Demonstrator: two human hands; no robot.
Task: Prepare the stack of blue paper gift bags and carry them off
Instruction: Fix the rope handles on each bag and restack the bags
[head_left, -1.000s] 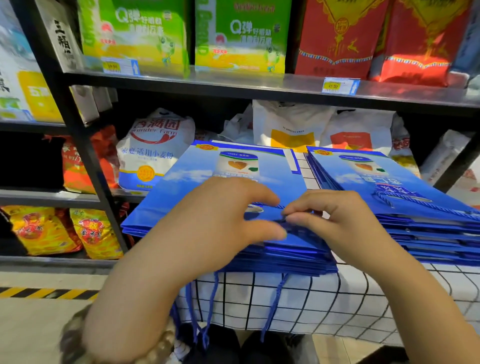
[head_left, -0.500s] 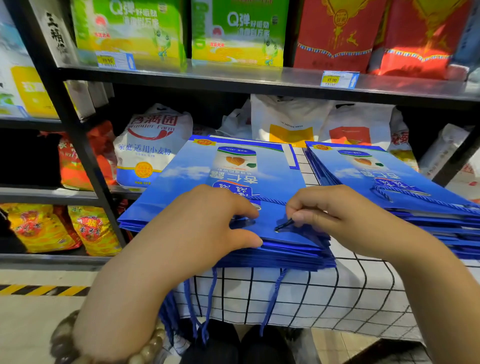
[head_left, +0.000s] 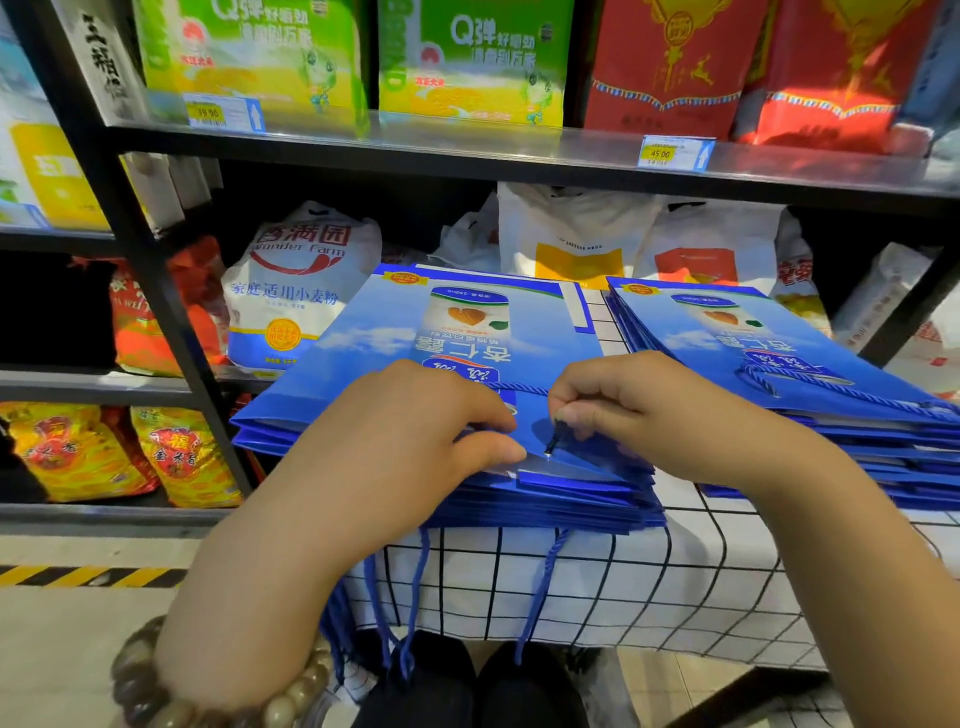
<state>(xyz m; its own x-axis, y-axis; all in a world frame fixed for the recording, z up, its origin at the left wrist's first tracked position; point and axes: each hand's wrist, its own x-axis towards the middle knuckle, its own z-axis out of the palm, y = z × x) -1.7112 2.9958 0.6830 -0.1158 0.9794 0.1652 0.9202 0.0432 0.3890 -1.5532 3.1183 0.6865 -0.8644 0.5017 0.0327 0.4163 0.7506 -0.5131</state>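
The stack of blue paper gift bags (head_left: 571, 512) lies at the front edge of the checked table (head_left: 675, 582), long side pointing away. The left hand (head_left: 395, 441) pinches the near edge of the top bag (head_left: 395, 332). Just beside it, the right hand (head_left: 639, 410) pinches the rope handle (head_left: 554, 439) by its tip.

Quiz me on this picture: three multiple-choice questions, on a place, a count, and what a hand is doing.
1. The near stack of blue bags lies on: A the floor; B a checked cloth; C the top shelf.
2. Stacks of blue bags: A one; B two; C four.
3. The right hand: A hangs idle; B holds a box; C pinches a cord.
Answers: 1 B, the grid cloth shows beneath it. 2 B, a second stack lies beside it. 3 C, fingertips close on the cord's dark tip.
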